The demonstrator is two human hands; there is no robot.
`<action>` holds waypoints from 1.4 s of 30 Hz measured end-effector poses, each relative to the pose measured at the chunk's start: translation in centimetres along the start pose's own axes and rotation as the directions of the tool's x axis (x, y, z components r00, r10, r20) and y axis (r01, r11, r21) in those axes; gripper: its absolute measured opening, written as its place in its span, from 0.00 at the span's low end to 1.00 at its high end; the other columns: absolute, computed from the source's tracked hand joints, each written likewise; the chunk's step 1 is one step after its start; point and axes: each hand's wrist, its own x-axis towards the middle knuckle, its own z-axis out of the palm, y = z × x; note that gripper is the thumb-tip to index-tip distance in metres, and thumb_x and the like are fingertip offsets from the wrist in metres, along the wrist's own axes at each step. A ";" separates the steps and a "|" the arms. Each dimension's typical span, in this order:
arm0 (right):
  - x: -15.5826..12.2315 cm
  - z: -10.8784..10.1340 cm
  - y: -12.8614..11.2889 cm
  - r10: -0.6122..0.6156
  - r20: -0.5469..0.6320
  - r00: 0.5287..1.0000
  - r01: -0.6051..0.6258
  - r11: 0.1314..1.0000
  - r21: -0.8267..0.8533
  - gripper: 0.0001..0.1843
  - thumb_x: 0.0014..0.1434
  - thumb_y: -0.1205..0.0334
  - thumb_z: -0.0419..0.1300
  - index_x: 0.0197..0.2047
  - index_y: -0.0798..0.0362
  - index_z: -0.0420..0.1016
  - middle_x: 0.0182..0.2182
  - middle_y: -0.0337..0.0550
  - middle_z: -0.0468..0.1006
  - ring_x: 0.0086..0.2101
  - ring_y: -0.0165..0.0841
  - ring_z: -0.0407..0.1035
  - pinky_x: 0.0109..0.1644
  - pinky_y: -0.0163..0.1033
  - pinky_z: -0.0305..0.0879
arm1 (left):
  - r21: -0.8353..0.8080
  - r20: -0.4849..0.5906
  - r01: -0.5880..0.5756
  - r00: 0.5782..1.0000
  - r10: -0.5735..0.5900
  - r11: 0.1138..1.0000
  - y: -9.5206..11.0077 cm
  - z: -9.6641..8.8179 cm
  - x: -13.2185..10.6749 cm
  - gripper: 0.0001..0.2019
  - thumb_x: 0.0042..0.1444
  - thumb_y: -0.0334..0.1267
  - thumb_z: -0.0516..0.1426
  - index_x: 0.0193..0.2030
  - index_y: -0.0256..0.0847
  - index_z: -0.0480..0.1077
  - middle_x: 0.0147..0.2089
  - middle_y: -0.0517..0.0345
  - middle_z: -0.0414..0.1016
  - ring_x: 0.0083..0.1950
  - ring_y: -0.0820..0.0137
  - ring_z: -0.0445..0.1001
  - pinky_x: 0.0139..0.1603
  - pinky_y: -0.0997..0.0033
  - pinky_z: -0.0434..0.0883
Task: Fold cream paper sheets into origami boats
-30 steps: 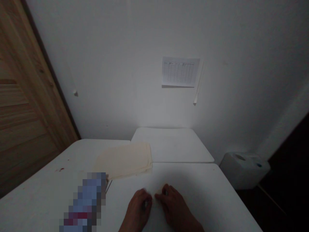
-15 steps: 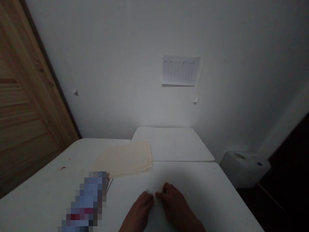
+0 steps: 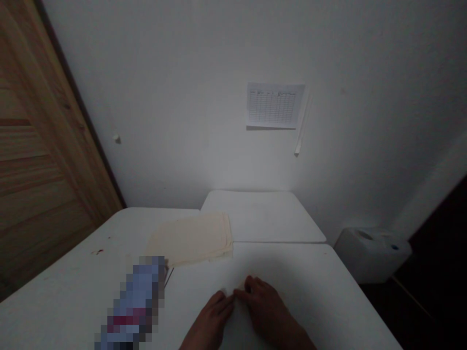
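Both my hands rest on the white table (image 3: 310,272) near its front edge, fingertips almost touching. My left hand (image 3: 211,321) lies flat with its fingers stretched out. My right hand (image 3: 264,308) has its fingers curled, thumb and forefinger pinched on something pale that I cannot make out against the table. A folded stack of cream cloths (image 3: 191,238) lies beyond my left hand, apart from it. A pixelated blue and red object (image 3: 134,306) lies to the left of my left hand.
A second white table (image 3: 262,216) stands behind, against the wall. A printed sheet (image 3: 275,104) hangs on the wall. A wooden door (image 3: 36,155) is at the left. A white container (image 3: 372,253) sits low at the right. Small red stains (image 3: 98,251) mark the table's left side.
My left hand's fingers have flattened out and its fingertips have moved closer to my right hand. The view has shifted slightly; the cloth stack has not moved.
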 end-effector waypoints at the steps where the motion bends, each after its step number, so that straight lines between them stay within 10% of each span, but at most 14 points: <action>1: 0.1 0.1 0.1 0.000 0.007 1.000 0.000 1.000 0.001 0.28 0.60 0.74 0.50 0.59 0.40 0.67 0.49 0.45 0.70 0.48 0.37 0.64 0.53 0.38 0.57 | -0.015 0.005 0.008 1.000 -0.008 1.000 0.1 0.0 0.0 0.32 0.39 0.13 0.47 0.48 0.40 0.74 0.52 0.57 0.77 0.49 0.65 0.73 0.51 0.70 0.74; 18: 1.3 -0.6 -1.1 0.080 -0.022 0.997 -0.080 0.997 0.019 0.13 0.66 0.61 0.51 0.35 0.48 0.76 0.35 0.39 0.73 0.38 0.31 0.69 0.42 0.32 0.59 | -0.041 0.038 0.077 0.996 -0.075 0.996 1.1 0.1 -2.0 0.24 0.46 0.18 0.52 0.48 0.40 0.72 0.52 0.55 0.77 0.44 0.63 0.72 0.43 0.71 0.75; 27: 1.6 -0.5 -1.2 0.118 -0.012 0.993 -0.117 0.992 0.047 0.10 0.65 0.60 0.55 0.40 0.47 0.78 0.36 0.40 0.75 0.38 0.30 0.70 0.42 0.31 0.60 | 0.000 -0.196 0.143 0.970 -0.141 0.990 1.0 -0.7 -2.3 0.17 0.59 0.28 0.52 0.54 0.43 0.67 0.48 0.50 0.74 0.49 0.60 0.72 0.49 0.63 0.73; 42: 1.4 -0.3 -1.2 0.097 -0.051 0.994 -0.094 0.994 0.051 0.09 0.63 0.61 0.56 0.39 0.46 0.78 0.36 0.40 0.75 0.38 0.32 0.69 0.44 0.33 0.61 | 0.190 -0.162 0.171 0.977 -0.140 0.967 0.8 -0.4 -2.7 0.15 0.60 0.34 0.53 0.54 0.46 0.70 0.46 0.50 0.73 0.46 0.59 0.73 0.45 0.60 0.73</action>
